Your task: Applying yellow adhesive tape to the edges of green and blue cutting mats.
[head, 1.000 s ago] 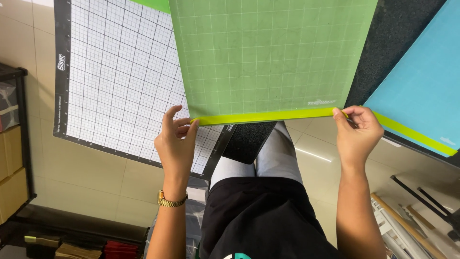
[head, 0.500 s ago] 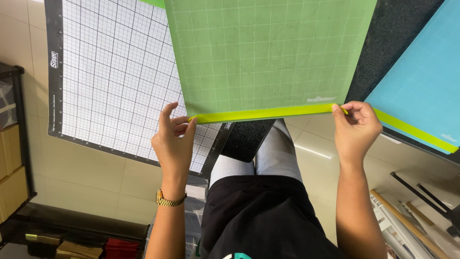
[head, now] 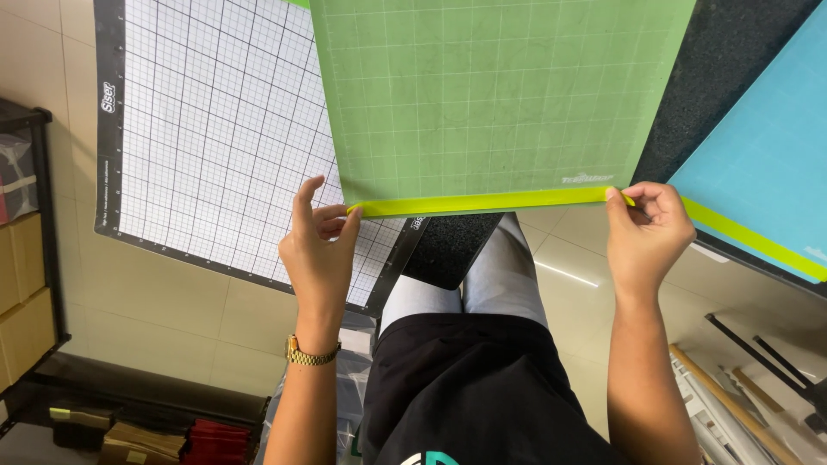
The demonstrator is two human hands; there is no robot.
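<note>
A green gridded cutting mat (head: 491,95) with a yellow-green near edge lies over a dark tabletop. My left hand (head: 320,250) pinches its near left corner between thumb and fingers. My right hand (head: 648,234) pinches the near right corner. The mat's near edge hangs past the table's edge, above my legs. A gold watch (head: 310,353) sits on my left wrist.
A white gridded mat with a black border (head: 215,138) lies to the left, partly under the green one. A blue mat (head: 767,164) with a yellow-green edge lies at right. Dark shelving (head: 43,258) with boxes stands at far left; long rods (head: 732,405) lie on the floor at lower right.
The green mat has slid slightly left and toward me with both hands still on its corners; otherwise little differs.
</note>
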